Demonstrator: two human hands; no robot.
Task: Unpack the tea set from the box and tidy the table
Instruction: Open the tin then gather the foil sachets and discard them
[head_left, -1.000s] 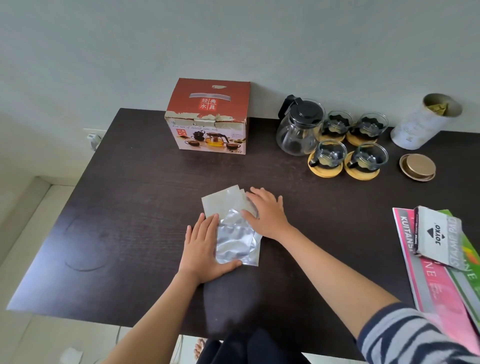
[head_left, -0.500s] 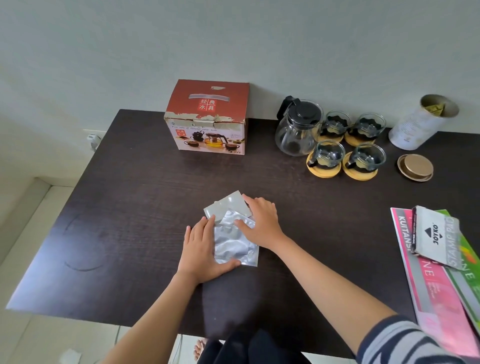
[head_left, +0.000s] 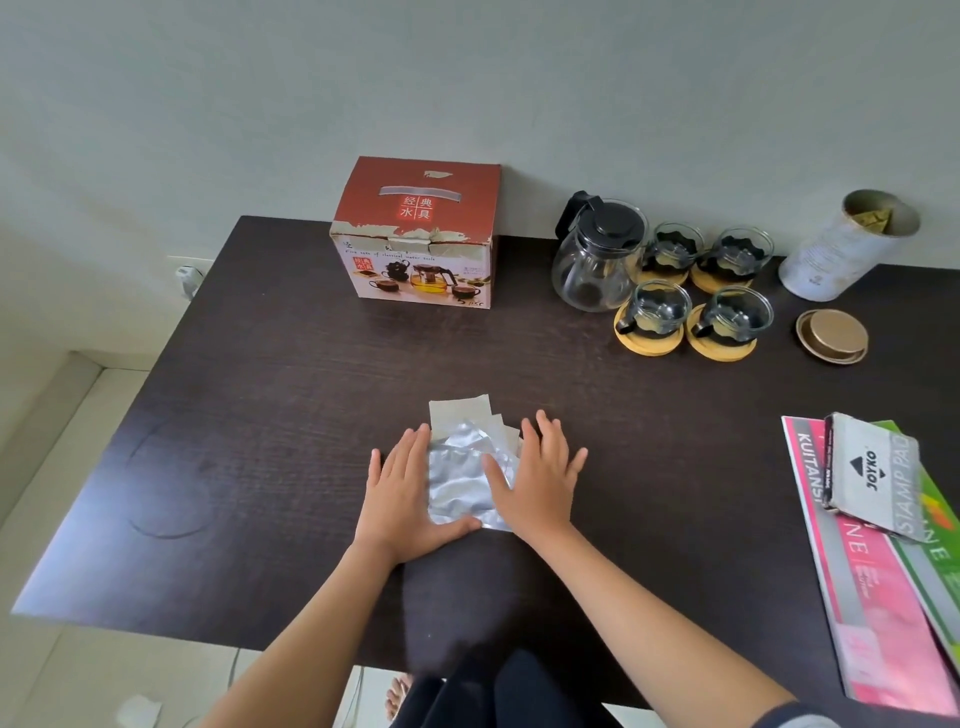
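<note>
Both palms cover the side edges of the crinkled plastic wrap (head_left: 460, 480), and it hides most of the paper sheets (head_left: 462, 411) beneath. The pink and green booklets (head_left: 878, 592) run off the right edge. The small print on the box (head_left: 415, 236) is too fine to read.

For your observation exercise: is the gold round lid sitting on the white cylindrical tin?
No, the gold round lid lies flat on the dark table beside the open white cylindrical tin.

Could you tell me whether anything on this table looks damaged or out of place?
The tea set box has torn, peeling tape along its top front edge. The canister by the wall stands tilted and open, its gold lid lying apart on the table.
</note>
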